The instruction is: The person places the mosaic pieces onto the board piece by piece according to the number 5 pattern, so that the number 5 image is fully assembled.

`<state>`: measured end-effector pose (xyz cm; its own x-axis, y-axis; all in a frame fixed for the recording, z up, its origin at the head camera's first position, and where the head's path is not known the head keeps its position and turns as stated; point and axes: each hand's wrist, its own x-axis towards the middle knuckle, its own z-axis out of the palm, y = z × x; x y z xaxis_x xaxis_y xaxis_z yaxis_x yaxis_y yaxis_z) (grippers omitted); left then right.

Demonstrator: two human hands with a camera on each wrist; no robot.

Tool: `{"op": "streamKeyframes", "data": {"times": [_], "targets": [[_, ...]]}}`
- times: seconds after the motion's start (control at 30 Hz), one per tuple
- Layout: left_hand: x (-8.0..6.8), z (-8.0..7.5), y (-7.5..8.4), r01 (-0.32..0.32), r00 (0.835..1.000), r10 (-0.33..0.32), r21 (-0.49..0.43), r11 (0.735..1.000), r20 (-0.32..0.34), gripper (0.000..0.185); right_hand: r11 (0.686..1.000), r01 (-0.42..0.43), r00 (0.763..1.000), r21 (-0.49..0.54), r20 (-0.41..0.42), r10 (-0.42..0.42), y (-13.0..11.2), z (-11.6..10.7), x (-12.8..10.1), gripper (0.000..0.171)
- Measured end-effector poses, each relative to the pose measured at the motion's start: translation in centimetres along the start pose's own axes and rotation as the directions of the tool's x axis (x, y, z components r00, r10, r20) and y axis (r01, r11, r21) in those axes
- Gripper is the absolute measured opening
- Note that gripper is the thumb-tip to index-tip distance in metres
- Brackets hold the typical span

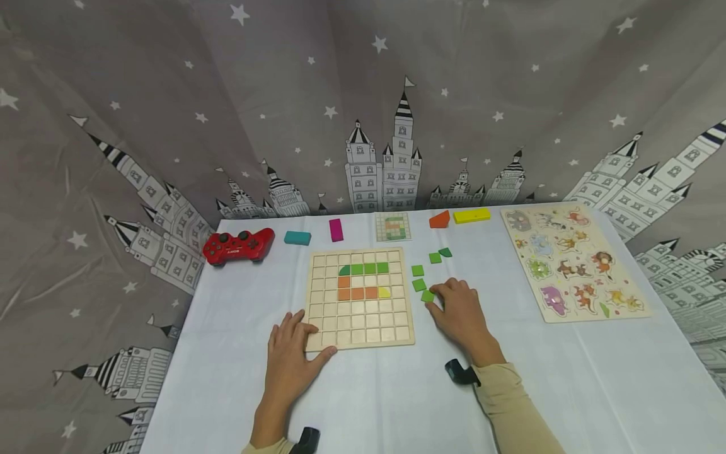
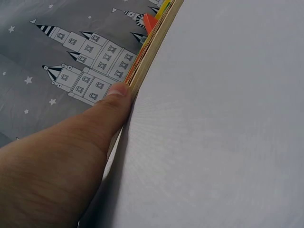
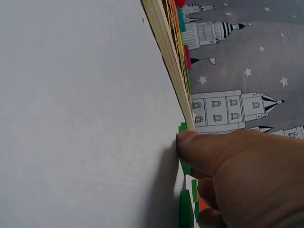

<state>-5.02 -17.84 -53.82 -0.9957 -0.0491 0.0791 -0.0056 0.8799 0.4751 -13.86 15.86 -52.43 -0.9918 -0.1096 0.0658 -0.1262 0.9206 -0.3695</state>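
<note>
A wooden grid board [image 1: 360, 321] lies on the white table. In its cells sit green squares [image 1: 370, 268], orange squares [image 1: 357, 294], a dark green quarter-round piece [image 1: 345, 270] and a yellow one [image 1: 384, 292]. My left hand [image 1: 292, 356] rests at the board's near left corner, thumb along the front edge, fingers by the left side. Right of the board, my right hand [image 1: 460, 313] pinches a green square tile [image 1: 428, 296] between thumb and forefinger; the right wrist view shows the thumb on this tile [image 3: 183, 164]. Loose green tiles [image 1: 418, 285] lie just beyond it.
Behind the board lies a small pattern card [image 1: 393, 227]. Along the back are a red game controller [image 1: 238, 246], a teal block [image 1: 297, 238], a magenta block [image 1: 336, 230], an orange block [image 1: 439, 219] and a yellow block [image 1: 472, 215]. An animal puzzle board [image 1: 573, 265] occupies the right.
</note>
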Motion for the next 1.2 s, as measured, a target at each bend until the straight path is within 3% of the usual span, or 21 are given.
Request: {"op": "streamKeyframes", "data": {"times": [0.43, 0.63, 0.9, 1.2], "targets": [[0.0, 0.0, 0.0, 0.006, 1.000, -0.006, 0.000, 1.000, 0.010, 0.058, 0.999, 0.037, 0.999, 0.020, -0.027, -0.037, -0.4, 0.1, -0.1, 0.031], [-0.1, 0.0, 0.0, 0.012, 1.000, -0.012, 0.000, 1.000, 0.012, 0.057, 0.991, 0.112, 0.992, 0.079, -0.066, -0.107, -1.2, 0.6, -0.1, 0.030], [0.0, 0.1, 0.0, 0.009, 1.000, -0.009, 0.000, 1.000, 0.008, 0.058, 0.961, 0.221, 0.975, 0.165, -0.060, -0.214, -3.7, 1.2, 0.1, 0.025], [0.0, 0.3, 0.0, -0.002, 1.000, 0.002, 0.004, 1.000, -0.019, 0.057, 0.944, 0.287, 0.958, 0.161, -0.021, -0.287, -5.6, 2.1, 0.5, 0.025]]}}
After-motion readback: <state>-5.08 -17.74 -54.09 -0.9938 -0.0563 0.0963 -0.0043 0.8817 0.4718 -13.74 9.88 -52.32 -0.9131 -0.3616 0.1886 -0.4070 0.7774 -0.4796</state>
